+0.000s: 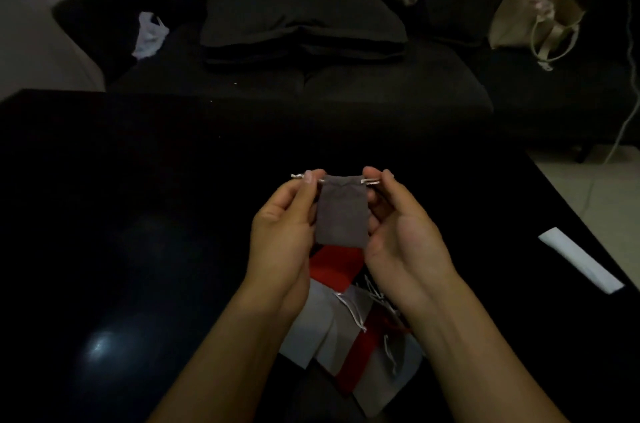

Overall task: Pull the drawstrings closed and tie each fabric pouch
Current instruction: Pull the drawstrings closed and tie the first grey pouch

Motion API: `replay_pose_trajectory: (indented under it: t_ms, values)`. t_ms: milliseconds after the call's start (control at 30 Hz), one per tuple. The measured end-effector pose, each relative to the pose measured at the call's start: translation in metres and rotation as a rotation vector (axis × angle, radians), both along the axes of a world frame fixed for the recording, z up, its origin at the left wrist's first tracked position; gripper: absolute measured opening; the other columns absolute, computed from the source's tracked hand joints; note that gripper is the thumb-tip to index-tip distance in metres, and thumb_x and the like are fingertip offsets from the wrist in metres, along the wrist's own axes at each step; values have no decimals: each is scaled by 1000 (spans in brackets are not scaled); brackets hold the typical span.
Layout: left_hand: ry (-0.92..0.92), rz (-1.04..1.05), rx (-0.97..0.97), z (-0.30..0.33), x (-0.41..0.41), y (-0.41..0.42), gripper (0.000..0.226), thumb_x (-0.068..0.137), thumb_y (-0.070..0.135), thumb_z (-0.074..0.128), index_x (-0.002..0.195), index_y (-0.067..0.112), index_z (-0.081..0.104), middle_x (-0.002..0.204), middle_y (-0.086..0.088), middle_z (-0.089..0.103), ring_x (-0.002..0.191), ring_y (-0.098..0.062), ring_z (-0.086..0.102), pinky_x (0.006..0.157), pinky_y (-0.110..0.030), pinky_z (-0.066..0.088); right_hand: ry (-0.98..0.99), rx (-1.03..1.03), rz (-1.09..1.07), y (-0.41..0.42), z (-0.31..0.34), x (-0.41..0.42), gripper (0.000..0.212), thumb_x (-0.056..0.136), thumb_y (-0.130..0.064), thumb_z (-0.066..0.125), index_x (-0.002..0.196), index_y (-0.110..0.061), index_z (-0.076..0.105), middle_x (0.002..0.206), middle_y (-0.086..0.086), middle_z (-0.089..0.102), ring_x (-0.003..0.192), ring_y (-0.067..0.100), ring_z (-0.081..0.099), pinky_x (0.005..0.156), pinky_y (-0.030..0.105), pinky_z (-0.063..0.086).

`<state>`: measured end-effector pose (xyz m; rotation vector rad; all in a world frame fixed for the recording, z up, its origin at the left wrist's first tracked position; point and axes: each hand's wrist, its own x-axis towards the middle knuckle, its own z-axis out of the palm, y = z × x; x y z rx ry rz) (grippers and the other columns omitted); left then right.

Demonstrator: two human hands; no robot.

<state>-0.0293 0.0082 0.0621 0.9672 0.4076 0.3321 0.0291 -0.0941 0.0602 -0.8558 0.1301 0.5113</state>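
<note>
Grey pouch [342,211] held upright between both hands. Left hand [282,232] and right hand [403,235] pinched on silver drawstrings [371,181] at either side. Red and grey pouches [349,325] heaped below the wrists.

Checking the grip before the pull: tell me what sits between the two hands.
In the head view, the grey pouch hangs between the left hand and right hand, each pinching a silver drawstring end at its still-open top.
</note>
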Motion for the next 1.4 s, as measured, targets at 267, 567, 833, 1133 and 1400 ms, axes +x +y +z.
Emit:
replay_pose_trajectory:
  t_ms: [267, 567, 833, 1133, 1400]
  values:
    - [-61, 106, -508, 2, 7, 15, 17, 99, 26, 53, 95, 18, 67, 91, 2, 74, 80, -9, 75, 72, -29, 58, 51, 156, 4, -1, -3, 4, 22, 97, -30, 54, 82, -19, 65, 96, 2, 72, 77, 12, 62, 90, 30, 48]
    - [-127, 1, -245, 2, 2, 7, 27, 99, 36, 48, 103, 15, 65, 85, -2, 73, 88, -14, 72, 75, -30, 58, -101, 51, 41, 0, 2, -1, 29, 101, -36, 46, 81, -19, 58, 73, 1, 65, 69, 12, 61, 75, 28, 48]
    - [-74, -3, -51, 1, 5, 7, 28, 100, 36, 47, 90, 16, 63, 58, 3, 46, 64, -8, 57, 75, -27, 50, -348, -190, 133, 2, 7, -5, 29, 102, -29, 45, 81, -14, 60, 54, 0, 41, 49, 7, 39, 49, 17, 35]
    - [24, -114, -318, -7, 4, -13, 33, 89, 16, 61, 122, 9, 62, 111, -14, 73, 99, -20, 70, 90, -35, 57, -173, -46, -9, 0, 3, 2, 27, 102, -30, 46, 91, -11, 61, 60, 1, 44, 53, 10, 44, 50, 21, 46]
    - [55, -102, 156, -19, 1, 4, 36, 84, -7, 66, 115, 12, 64, 106, -6, 75, 99, -17, 72, 82, -29, 58, -317, -316, 40, -11, 4, 13, 26, 101, -28, 49, 91, -12, 67, 63, -1, 55, 53, 7, 47, 48, 18, 41]
